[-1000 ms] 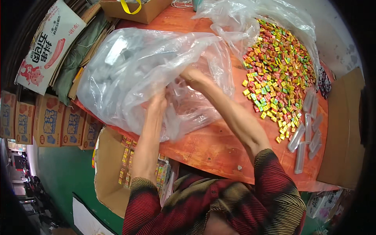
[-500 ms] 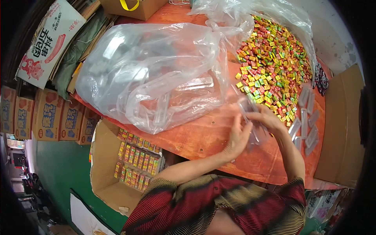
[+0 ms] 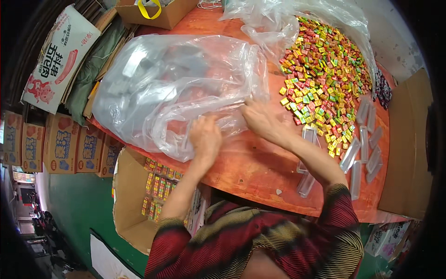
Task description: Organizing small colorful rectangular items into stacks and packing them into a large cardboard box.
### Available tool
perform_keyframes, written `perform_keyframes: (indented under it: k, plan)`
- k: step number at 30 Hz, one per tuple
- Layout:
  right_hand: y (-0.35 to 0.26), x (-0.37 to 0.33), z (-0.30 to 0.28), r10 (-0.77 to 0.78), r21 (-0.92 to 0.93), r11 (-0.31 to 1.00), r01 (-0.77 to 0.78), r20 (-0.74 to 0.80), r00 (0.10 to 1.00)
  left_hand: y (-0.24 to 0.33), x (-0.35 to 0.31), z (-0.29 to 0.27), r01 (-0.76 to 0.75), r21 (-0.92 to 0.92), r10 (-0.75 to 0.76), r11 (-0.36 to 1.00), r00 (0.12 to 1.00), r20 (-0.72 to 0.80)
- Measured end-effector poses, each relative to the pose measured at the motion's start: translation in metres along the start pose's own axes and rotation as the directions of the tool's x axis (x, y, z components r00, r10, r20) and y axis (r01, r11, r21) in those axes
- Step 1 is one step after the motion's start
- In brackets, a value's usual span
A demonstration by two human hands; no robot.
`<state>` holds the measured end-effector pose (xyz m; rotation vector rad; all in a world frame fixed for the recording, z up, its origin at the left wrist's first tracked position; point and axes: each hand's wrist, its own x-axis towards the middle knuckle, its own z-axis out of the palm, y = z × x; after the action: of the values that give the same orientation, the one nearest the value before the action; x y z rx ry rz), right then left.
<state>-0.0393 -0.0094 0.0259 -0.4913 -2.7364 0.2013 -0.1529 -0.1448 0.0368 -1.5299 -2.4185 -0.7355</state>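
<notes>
A large clear plastic bag (image 3: 153,79), puffed up and with more clear pieces inside, lies across the left of the table. My left hand (image 3: 206,138) is at the near side of its mouth, fingers curled onto the crumpled film. Further right, my right hand (image 3: 261,120) has its fingers closed on the bag's edge; its fingertips are partly hidden. Beside my right forearm lie a clear plastic tray (image 3: 309,136) and another clear tray (image 3: 305,184). A heap of small wrapped candies (image 3: 320,79), yellow, red and green, covers the far right.
Several clear trays (image 3: 364,144) lie by a cardboard box (image 3: 406,149) on the right. Below the table's left edge, an open carton (image 3: 127,186) holds rows of filled packs (image 3: 160,188). A box with a yellow strap (image 3: 153,13) stands at the back.
Both hands have left the clear trays, which now lie on the table near the candies. They have moved left to the mouth of the plastic bag and closed on its film.
</notes>
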Motion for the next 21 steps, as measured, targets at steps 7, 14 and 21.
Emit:
perform_keyframes:
  k: [7,14,21]
  plan:
    - [0.020,0.063,0.047,0.019,-0.049,0.999,-0.019,0.000,1.000,-0.049,0.028,-0.019,0.142,0.135,-0.144,0.981,0.990,0.007]
    - [0.025,0.061,0.026,0.014,-0.165,0.986,-0.029,-0.095,0.995,-0.085,0.017,-0.006,0.167,0.185,-0.199,0.968,0.966,0.167]
    - [0.005,0.115,0.032,0.133,0.403,0.912,-0.083,-0.099,0.986,-0.096,0.071,-0.010,0.476,-0.724,-0.561,0.500,0.814,0.148]
